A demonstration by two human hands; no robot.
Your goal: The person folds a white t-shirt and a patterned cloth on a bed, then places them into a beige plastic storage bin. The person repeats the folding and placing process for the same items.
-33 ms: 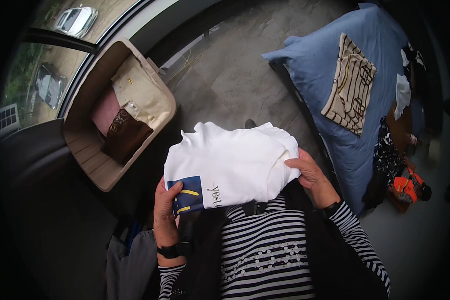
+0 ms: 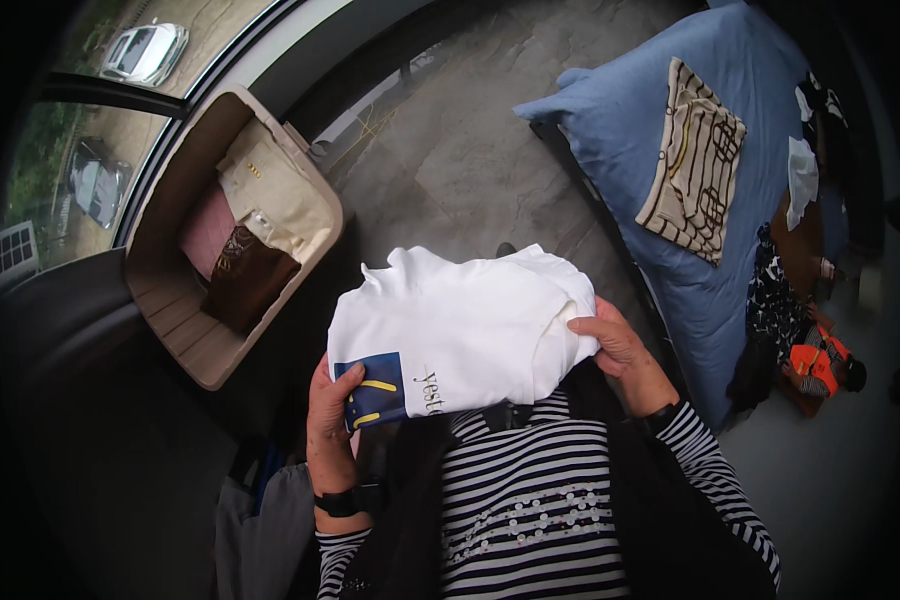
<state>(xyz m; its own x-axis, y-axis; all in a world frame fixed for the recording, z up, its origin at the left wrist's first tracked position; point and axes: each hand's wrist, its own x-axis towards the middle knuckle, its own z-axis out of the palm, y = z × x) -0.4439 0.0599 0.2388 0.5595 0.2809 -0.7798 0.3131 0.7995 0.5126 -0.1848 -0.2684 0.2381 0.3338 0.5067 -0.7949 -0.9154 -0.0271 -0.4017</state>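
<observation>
View shifted slightly; white garment [image 2: 460,325] (folded) between left hand [image 2: 330,402], right hand [image 2: 618,346]

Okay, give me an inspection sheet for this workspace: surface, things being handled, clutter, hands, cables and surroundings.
Surface: blue cloth at the right, rumpled, with a striped beige garment lying on it.
Things handled: white garment, folded over, with a dark blue printed patch, held in front of the body.
Clutter: brown garment, pink cloth and cream garment in a beige bin; white cloth at the far right.
Hands: left hand and right hand grip opposite sides of the white garment.
Cables: none identifiable; thin yellow lines on the floor are unclear.
Surroundings: grey floor; a light car outside the window.
</observation>
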